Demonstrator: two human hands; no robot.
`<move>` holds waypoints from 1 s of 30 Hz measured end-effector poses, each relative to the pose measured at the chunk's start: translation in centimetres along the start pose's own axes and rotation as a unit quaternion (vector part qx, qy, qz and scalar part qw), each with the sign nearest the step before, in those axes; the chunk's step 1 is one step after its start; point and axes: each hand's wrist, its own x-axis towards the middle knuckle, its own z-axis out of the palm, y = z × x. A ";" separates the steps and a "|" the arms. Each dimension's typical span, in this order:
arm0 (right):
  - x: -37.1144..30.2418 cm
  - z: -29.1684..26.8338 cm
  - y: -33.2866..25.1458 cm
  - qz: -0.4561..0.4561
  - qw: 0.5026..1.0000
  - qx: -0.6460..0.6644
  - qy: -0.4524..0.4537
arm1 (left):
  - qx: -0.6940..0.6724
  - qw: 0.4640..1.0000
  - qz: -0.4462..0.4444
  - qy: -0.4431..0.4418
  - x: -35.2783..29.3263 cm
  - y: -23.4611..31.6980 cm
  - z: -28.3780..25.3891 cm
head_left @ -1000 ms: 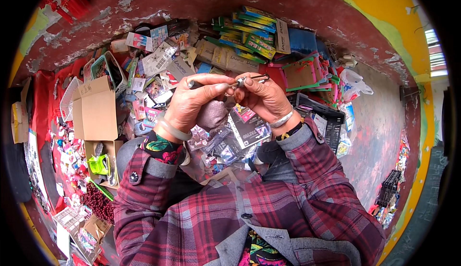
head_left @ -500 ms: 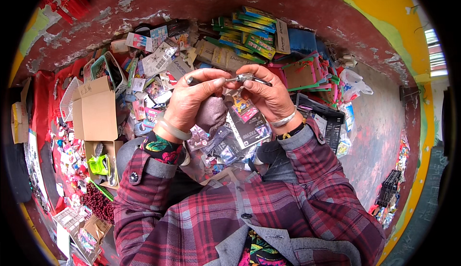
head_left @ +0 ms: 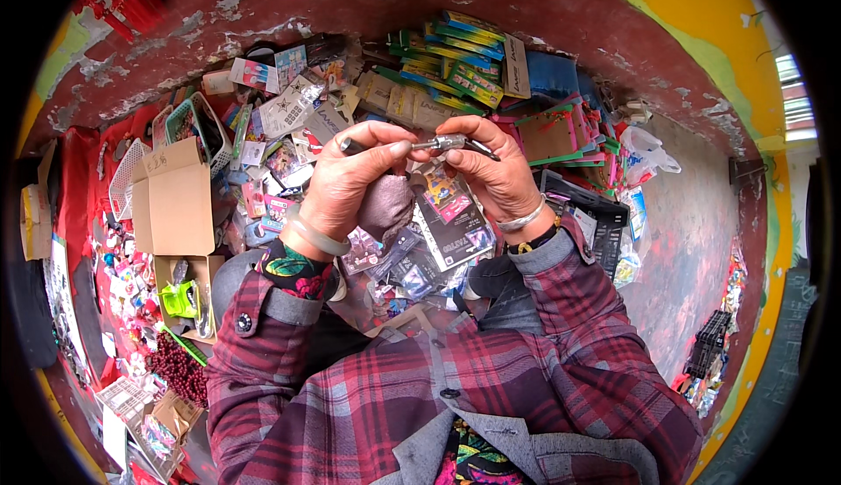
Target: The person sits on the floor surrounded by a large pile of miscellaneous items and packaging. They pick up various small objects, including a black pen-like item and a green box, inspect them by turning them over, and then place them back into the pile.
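Observation:
Between my two hands is a slim pen-like thing (head_left: pixel 449 141) with dark ends and a clear, silvery middle; its exact kind I cannot make out. My left hand (head_left: pixel 359 169) pinches its left part, and a dark end pokes out beside the knuckles. With thumb and forefinger my right hand (head_left: pixel 491 169) grips the silvery section, the other dark end lying across its fingers. A mauve knitted cloth (head_left: pixel 386 207) shows just below my left fingers; whether they hold it is hidden. Beneath the hands lies a black-and-white printed card (head_left: pixel 451 235) among small packets.
Stacked green and yellow boxes (head_left: pixel 451 60) lie at the far side. An open cardboard box (head_left: pixel 175 196) stands left, near a mint-green basket (head_left: pixel 186 124). Pink-framed boards (head_left: pixel 556 130), a white plastic bag (head_left: pixel 646 152) and a black plastic tray (head_left: pixel 604 222) are on the right.
The silvery section has turned slightly between my right fingers, and my right thumb has shifted a little. My left hand keeps nearly the same place and hold.

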 end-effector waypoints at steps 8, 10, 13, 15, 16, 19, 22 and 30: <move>-0.2 -0.2 -0.1 -0.075 0.988 -0.131 -0.012 | 0.004 1.000 0.004 -0.021 -0.2 0.4 0.2; -0.2 -0.1 -0.2 -0.088 0.985 -0.146 -0.011 | 0.008 1.000 0.002 -0.022 -0.3 0.5 0.4; -0.2 -0.1 -0.1 -0.098 0.985 -0.145 0.001 | 0.012 1.000 -0.004 -0.020 -0.4 0.8 0.7; -0.3 0.1 -0.2 -0.093 0.987 -0.128 0.010 | 0.013 1.000 -0.004 -0.027 -0.6 1.1 1.0; -0.2 0.1 -0.2 -0.098 0.984 -0.146 0.010 | 0.035 0.999 0.006 -0.025 -0.6 0.9 1.0; -0.2 -0.2 -0.2 -0.125 0.965 -0.231 0.002 | 0.095 0.995 0.040 -0.016 -0.3 -0.3 0.7; 0.0 -0.6 0.0 -0.146 0.938 -0.313 -0.014 | 0.162 0.982 0.091 0.004 -0.3 -1.0 0.6; -0.2 -0.9 -0.1 -0.068 0.985 -0.161 0.000 | 0.404 0.858 0.316 0.015 -0.2 -1.2 0.6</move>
